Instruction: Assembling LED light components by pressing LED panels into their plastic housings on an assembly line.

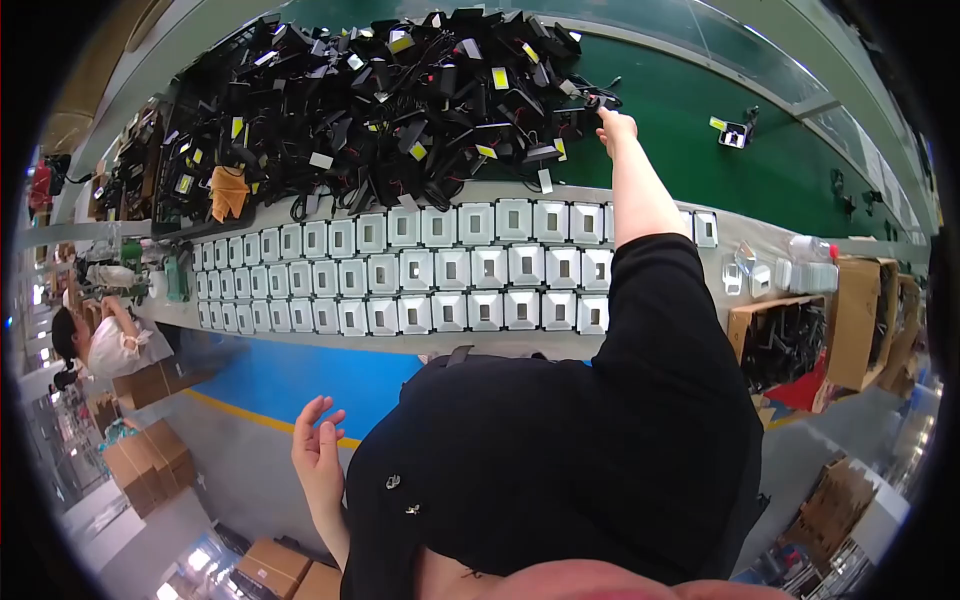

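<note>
My right hand [617, 126] reaches far forward, its fingers closed on a black part with a cable [594, 103] at the right edge of a large heap. That heap is made of black cabled lamp parts [400, 115], some showing yellow or white rectangles. Below my stretched arm, rows of silver square reflector frames [440, 268] with rectangular openings line the bench; my sleeve hides some of them. My left hand [318, 450] hangs beside my body, fingers apart and holding nothing.
On the green surface [690, 110] at the right lies one lamp part [734, 133]. Clear pieces [760, 278] and a cardboard box of black parts [785, 345] stand at the bench's right end. An orange cloth [228, 193] lies on the heap. Another person [115, 340] is at far left.
</note>
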Tool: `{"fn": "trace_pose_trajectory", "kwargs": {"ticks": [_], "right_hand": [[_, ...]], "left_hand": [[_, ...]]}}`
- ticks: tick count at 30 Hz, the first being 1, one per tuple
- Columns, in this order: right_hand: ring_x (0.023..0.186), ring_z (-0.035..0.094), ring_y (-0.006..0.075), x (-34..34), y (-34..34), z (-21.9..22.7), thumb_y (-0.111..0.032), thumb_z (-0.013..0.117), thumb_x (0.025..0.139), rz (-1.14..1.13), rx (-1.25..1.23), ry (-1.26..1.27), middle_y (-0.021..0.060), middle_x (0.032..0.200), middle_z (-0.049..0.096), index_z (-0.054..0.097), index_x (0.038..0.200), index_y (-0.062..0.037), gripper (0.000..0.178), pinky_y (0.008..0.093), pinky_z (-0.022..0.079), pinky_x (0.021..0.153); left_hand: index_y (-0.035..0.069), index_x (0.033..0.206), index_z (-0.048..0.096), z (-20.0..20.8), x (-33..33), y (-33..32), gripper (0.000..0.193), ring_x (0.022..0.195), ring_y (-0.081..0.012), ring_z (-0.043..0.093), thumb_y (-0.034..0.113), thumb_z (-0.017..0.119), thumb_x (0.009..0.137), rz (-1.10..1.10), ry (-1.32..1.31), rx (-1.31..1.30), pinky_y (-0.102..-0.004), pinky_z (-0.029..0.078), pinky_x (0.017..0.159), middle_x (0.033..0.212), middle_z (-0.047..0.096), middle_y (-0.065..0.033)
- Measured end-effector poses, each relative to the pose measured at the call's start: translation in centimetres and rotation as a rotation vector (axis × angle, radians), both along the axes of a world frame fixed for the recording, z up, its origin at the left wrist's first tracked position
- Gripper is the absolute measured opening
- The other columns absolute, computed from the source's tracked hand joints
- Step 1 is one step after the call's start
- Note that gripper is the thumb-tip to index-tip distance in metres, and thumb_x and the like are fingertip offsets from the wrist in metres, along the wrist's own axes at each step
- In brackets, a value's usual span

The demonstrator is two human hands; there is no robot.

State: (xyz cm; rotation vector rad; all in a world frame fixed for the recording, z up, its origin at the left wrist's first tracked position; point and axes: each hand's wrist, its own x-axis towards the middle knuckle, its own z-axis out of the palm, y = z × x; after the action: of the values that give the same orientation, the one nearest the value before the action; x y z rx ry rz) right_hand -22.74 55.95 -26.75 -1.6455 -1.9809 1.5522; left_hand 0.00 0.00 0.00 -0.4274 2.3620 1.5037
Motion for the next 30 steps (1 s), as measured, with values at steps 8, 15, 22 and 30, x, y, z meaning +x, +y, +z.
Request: {"fn": "trace_pose_trajectory", "kwargs": {"ticks": [8,15,22,30], "right_hand": [[0.055,0.058,0.0135,-0.1,7.4,-2.9,-0.013,0.062,0.082,-0.192,-0.403,0.379,0.0040,0.069,0.058,0.057,0.090,-0.0069,0.012,0.0212,0.043,0.043],[0.055,0.054,0.0108,-1.4,4.5,-1.4,-0.015,0.066,0.080,-0.022,-0.447,0.274,0.0015,0.069,0.055,0.055,0.086,-0.0080,0.014,0.0208,0.040,0.042],[0.074,0.063,0.0166,-0.1,6.8,3.8,-0.022,0.065,0.076,0.306,0.516,0.478,0.0082,0.084,0.067,0.066,0.092,-0.0046,0.024,0.0293,0.047,0.069],[0.079,0.059,0.0265,7.4,-0.6,22.1,-0.016,0.060,0.079,0.513,1.131,0.630,0.0073,0.085,0.060,0.064,0.092,-0.0071,0.016,0.0328,0.045,0.068]], "left_hand": [[0.000,0.122,0.046,-0.2,0.7,3.6,0.032,0.097,-0.0173,0.058,0.006,0.045,0.091,0.047,0.050,0.009,-0.0250,0.044,0.076,0.117,0.054,-0.0121],[0.000,0.122,0.046,0.0,0.7,4.4,0.032,0.097,-0.0173,0.058,0.006,0.045,0.091,0.018,0.043,-0.053,-0.0245,0.044,0.076,0.116,0.054,-0.0119],[0.000,0.122,0.046,0.2,1.3,3.4,0.031,0.097,-0.0173,0.058,0.006,0.045,0.091,0.056,0.113,-0.061,-0.0246,0.044,0.076,0.116,0.054,-0.0119],[0.002,0.122,0.046,-0.4,-0.6,0.7,0.031,0.096,-0.0172,0.058,0.010,0.047,0.092,-0.032,0.150,0.044,-0.0252,0.046,0.077,0.117,0.053,-0.0113]]}}
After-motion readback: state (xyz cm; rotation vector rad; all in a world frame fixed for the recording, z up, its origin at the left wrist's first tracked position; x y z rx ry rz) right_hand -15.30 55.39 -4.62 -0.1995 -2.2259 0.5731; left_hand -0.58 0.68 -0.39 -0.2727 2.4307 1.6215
